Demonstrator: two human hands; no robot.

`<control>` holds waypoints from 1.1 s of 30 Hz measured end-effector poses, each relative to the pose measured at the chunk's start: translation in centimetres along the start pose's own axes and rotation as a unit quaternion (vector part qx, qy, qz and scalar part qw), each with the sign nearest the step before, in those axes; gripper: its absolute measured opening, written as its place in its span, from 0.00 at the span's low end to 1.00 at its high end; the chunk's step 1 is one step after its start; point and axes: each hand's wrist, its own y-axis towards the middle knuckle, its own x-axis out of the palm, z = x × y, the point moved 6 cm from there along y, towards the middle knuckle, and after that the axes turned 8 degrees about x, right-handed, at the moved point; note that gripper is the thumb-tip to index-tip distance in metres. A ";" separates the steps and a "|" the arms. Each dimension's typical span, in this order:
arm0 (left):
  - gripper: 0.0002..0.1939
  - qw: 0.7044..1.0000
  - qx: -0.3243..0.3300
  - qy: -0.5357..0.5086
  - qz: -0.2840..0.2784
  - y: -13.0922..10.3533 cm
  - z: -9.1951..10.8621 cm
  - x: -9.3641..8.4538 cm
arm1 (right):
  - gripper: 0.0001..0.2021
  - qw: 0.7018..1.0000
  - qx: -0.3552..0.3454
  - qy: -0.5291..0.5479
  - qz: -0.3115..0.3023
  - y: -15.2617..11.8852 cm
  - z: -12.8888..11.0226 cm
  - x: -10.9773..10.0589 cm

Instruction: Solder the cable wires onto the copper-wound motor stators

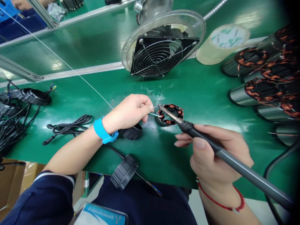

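My right hand [214, 156] is wrapped round the grey and black soldering iron [208, 140], whose metal tip points left and down at a motor stator [173, 109] with copper windings. Pinched in my left hand [136, 109] is a thin wire [155, 107], its end at the iron's tip. Coloured leads [154, 114] run from below those fingers to the stator's left rim. A long white strand [77, 72], perhaps solder, comes down from the upper left to behind my left wrist. Under that hand stands a black ring-shaped part [133, 132], partly hidden.
A fan [159, 56] in a round clear hood stands behind the stator. Wound stators [260, 90] crowd the right, near a roll of tape [222, 43]. Black cables [70, 125] lie left. A ribbed black cap [125, 172] with bare-ended leads overhangs the front edge.
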 end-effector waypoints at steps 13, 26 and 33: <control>0.06 1.000 0.000 -0.002 0.003 0.0 -0.1 0.0 | 0.08 1.000 0.022 0.008 0.009 0.1 -0.2 0.1; 0.08 1.000 -0.018 0.016 0.007 -0.1 0.1 -0.2 | 0.18 0.988 0.002 -0.134 -0.076 3.2 -2.4 1.5; 0.07 1.000 0.009 0.007 0.008 0.1 -0.3 -0.1 | 0.21 0.976 -0.037 -0.188 -0.103 4.4 -0.8 4.1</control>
